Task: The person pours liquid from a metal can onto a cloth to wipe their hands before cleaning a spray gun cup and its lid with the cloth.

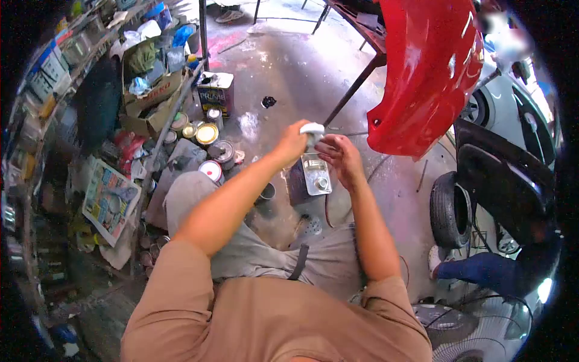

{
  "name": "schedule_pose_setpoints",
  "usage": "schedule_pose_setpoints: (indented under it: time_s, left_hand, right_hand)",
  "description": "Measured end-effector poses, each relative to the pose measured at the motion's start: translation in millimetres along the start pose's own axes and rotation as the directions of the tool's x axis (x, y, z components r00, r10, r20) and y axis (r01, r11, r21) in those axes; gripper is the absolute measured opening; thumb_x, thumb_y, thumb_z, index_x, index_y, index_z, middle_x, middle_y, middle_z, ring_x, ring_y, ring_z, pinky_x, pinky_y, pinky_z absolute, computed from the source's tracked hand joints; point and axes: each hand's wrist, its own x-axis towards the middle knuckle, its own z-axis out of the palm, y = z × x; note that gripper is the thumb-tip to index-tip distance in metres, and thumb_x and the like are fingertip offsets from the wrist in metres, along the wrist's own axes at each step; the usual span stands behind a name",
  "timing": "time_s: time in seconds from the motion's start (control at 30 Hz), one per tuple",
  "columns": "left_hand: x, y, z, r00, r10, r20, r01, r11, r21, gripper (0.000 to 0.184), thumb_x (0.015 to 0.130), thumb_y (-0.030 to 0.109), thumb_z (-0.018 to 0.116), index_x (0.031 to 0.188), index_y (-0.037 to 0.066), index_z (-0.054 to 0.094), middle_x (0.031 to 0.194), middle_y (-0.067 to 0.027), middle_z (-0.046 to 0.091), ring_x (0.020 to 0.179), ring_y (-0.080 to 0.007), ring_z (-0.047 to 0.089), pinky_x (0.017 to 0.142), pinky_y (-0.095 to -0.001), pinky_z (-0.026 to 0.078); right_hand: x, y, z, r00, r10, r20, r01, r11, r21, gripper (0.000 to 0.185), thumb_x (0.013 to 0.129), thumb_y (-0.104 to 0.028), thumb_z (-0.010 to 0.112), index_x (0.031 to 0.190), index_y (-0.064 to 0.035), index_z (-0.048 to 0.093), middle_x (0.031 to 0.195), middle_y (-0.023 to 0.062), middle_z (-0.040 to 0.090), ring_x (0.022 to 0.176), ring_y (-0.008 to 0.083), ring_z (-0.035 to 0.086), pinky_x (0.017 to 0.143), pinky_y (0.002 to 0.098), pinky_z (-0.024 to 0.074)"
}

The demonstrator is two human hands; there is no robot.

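Note:
My left hand (292, 143) is closed around a small white object (312, 128) with a rounded top; a paler part hangs below it, and its kind is unclear. My right hand (344, 158) is just to the right, fingers loosely bent and apart, with nothing visible in it. Whether its fingertips touch the white object's lower part, I cannot tell. Below both hands, a rectangular metal can (316, 176) with a silver top and a round spout stands on the floor. A grey cup (267, 192) is left of the can, near my knee.
Several paint tins (207, 134) stand to the left, near a large square can (216, 95). A cluttered shelf (151, 130) runs along that side. A red car bumper (416, 78) hangs at the right. Beyond are a tyre (446, 211) and another person's leg (482, 274).

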Motion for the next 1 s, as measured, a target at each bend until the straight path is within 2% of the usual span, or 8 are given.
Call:
schedule_pose_setpoints:
  time_s: [0.1,0.2,0.37,0.43,0.63,0.73,0.83,1.0]
  left_hand:
    - [3,11,-22,0.99,-0.066,-0.126,0.066,0.998,-0.001,0.038,0.083,0.001,0.046,0.117,0.004,0.065,0.108,-0.0132,0.07,0.102,-0.0239,0.065,0.089,-0.0344,0.049]
    - [7,18,-33,0.965,-0.077,-0.251,0.07,0.997,-0.037,0.037,0.084,0.002,0.046,0.116,0.003,0.065,0.106,-0.0129,0.07,0.1,-0.0229,0.066,0.088,-0.0347,0.05]
    - [0,42,-63,0.928,-0.048,-0.369,0.057,0.998,0.015,0.033,0.087,0.007,0.052,0.118,0.009,0.065,0.102,-0.0091,0.069,0.094,-0.0219,0.066,0.084,-0.0341,0.051]
    - [-7,53,-80,0.929,-0.071,-0.364,0.027,0.992,-0.126,0.028,0.089,0.012,0.055,0.115,0.007,0.065,0.101,-0.0106,0.071,0.093,-0.0227,0.067,0.082,-0.0345,0.051]
    - [-26,91,-111,0.933,-0.035,-0.358,-0.077,0.953,-0.293,0.025,0.094,0.012,0.056,0.118,0.008,0.063,0.101,-0.0027,0.066,0.09,-0.0132,0.062,0.076,-0.0297,0.052]
    - [-25,92,-114,0.939,-0.032,-0.344,-0.1,0.928,-0.36,0.024,0.093,0.012,0.057,0.116,0.007,0.064,0.101,-0.0033,0.067,0.09,-0.0132,0.062,0.078,-0.0295,0.051]
    - [-22,98,-113,0.932,-0.052,-0.359,-0.106,0.908,-0.406,0.024,0.092,0.013,0.058,0.113,0.006,0.066,0.099,-0.0055,0.07,0.09,-0.0137,0.063,0.081,-0.0291,0.049]
    - [-22,101,-121,0.921,-0.042,-0.388,-0.11,0.926,-0.361,0.027,0.09,0.012,0.06,0.114,0.003,0.065,0.101,-0.0079,0.07,0.092,-0.0168,0.064,0.083,-0.031,0.05]
  right_hand:
    - [9,28,-24,0.951,-0.085,-0.298,-0.044,0.914,-0.404,0.035,0.091,-0.022,0.059,0.119,-0.002,0.057,0.121,0.0159,0.063,0.107,0.0284,0.063,0.092,0.0413,0.0489]
    - [24,89,-76,0.905,-0.358,-0.231,-0.065,0.42,-0.905,0.04,0.087,-0.019,0.062,0.121,0.002,0.056,0.122,0.0206,0.062,0.106,0.0346,0.063,0.092,0.0427,0.0483]
    - [11,182,-157,0.878,-0.209,-0.431,-0.403,0.162,-0.901,0.051,0.083,-0.011,0.059,0.132,0.0042,0.05,0.122,0.0267,0.061,0.113,0.0387,0.06,0.095,0.0435,0.0469]
    - [-1,235,-209,0.933,-0.216,-0.287,-0.265,0.122,-0.956,0.057,0.083,-0.011,0.06,0.136,0.0037,0.046,0.118,0.0255,0.063,0.118,0.0353,0.058,0.093,0.0448,0.0475]
    - [-25,191,-179,0.839,0.433,-0.329,-0.511,0.424,-0.748,0.057,0.083,-0.014,0.064,0.136,-0.0008,0.049,0.114,0.0147,0.065,0.097,0.0227,0.06,0.076,0.0387,0.0499]
    - [-6,194,-202,0.783,0.386,-0.488,-0.622,0.457,-0.636,0.046,0.085,-0.02,0.064,0.126,-0.0004,0.058,0.1,0.0115,0.067,0.078,0.0207,0.058,0.066,0.036,0.0479]
    - [17,174,-255,0.678,-0.518,-0.521,-0.342,0.404,-0.848,0.031,0.088,-0.024,0.058,0.099,0.0035,0.066,0.084,0.0134,0.065,0.069,0.0223,0.059,0.06,0.0383,0.0465]
    - [0,72,-215,0.492,-0.342,-0.8,-0.436,0.699,-0.567,0.028,0.09,-0.025,0.054,0.095,0.0015,0.063,0.08,0.0135,0.064,0.06,0.0294,0.057,0.06,0.044,0.0463]
